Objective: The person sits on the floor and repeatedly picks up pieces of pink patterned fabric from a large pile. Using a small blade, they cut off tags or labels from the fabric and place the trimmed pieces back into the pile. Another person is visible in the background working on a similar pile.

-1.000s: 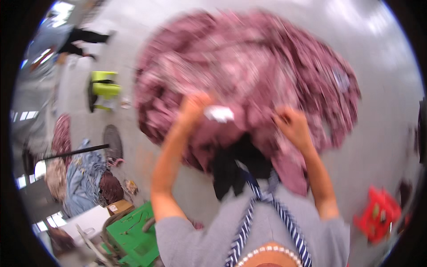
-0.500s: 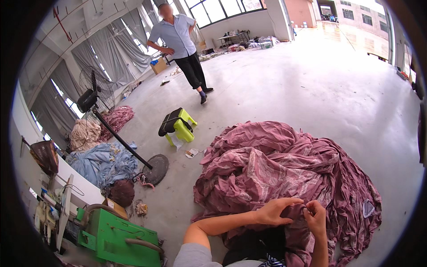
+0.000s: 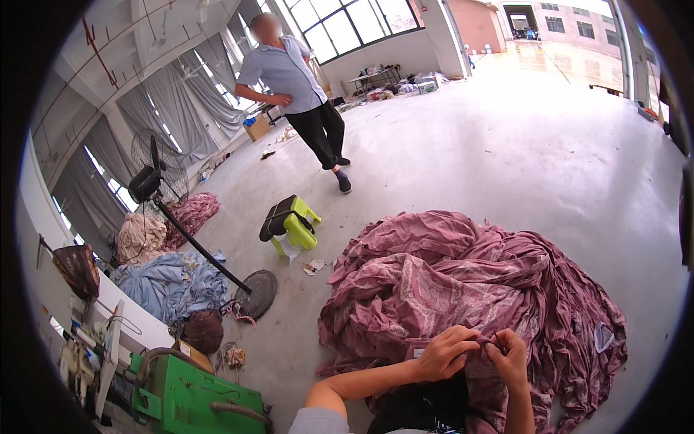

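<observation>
A big heap of dusky pink patterned fabric (image 3: pixel 434 282) lies on the floor in front of me, and part of it runs up over my lap. My left hand (image 3: pixel 447 354) pinches a fold of this fabric between thumb and fingers. Right beside it, my right hand (image 3: pixel 508 358) grips the same fold, its fingertips nearly touching the left ones. A small white label (image 3: pixel 418 353) shows on the cloth by my left hand. Near the heap's right edge lies a pale oval patch (image 3: pixel 603 337).
A green machine (image 3: pixel 206 398) stands at lower left. Beyond it are a pedestal fan (image 3: pixel 238 278), blue fabric (image 3: pixel 170 282) and pink fabric (image 3: pixel 195 217). A lime-green stool (image 3: pixel 300 228) with a black pad stands ahead. A person (image 3: pixel 289 79) in a light blue shirt is behind the stool.
The person in the blue shirt has stepped closer. My left hand has closed in from a wider curve, and both hands now meet at the fold. The view has tilted up slightly.
</observation>
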Demonstrator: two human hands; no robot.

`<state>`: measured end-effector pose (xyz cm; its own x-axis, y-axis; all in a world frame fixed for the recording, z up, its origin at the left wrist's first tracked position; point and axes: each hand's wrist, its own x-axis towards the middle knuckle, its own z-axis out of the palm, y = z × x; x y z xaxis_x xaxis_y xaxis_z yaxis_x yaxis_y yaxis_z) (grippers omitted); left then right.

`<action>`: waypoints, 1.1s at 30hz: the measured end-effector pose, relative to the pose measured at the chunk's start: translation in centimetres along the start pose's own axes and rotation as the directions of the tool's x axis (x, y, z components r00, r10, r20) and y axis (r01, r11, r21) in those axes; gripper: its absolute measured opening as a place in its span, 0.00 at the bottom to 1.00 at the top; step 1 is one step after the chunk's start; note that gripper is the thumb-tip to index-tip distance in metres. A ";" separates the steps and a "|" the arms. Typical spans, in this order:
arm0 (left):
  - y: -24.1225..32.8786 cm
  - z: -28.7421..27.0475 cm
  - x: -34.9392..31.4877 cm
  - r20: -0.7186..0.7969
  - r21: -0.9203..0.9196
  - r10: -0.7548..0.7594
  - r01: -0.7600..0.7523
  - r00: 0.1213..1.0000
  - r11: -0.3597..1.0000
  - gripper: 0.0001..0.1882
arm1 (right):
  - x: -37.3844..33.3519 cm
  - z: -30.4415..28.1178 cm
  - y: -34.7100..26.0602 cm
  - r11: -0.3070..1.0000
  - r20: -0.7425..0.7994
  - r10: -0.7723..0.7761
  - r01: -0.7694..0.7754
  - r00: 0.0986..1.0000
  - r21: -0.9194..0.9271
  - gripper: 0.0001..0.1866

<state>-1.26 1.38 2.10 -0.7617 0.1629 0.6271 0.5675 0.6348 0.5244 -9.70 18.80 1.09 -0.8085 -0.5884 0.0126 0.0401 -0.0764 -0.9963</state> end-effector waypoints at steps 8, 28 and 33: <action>-1.4 0.5 -0.6 -0.042 0.095 0.041 -0.037 0.998 0.995 0.14 | -0.2 0.7 -0.4 1.000 -0.030 -0.009 0.009 1.000 0.006 0.07; -1.1 0.5 -0.5 -0.003 -0.007 0.002 -0.002 1.000 1.000 0.18 | -0.2 0.2 0.6 0.998 -0.070 -0.046 0.049 0.996 0.047 0.07; -0.7 0.2 -0.2 -0.025 -0.061 -0.044 0.043 0.999 0.997 0.17 | -0.2 0.2 1.0 0.998 -0.077 -0.056 0.057 0.995 0.006 0.07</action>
<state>-1.55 1.09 1.45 -0.7782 0.1158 0.6173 0.5524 0.5938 0.5850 -9.40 18.62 0.08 -0.8522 -0.5195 0.0618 -0.0022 -0.1147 -0.9934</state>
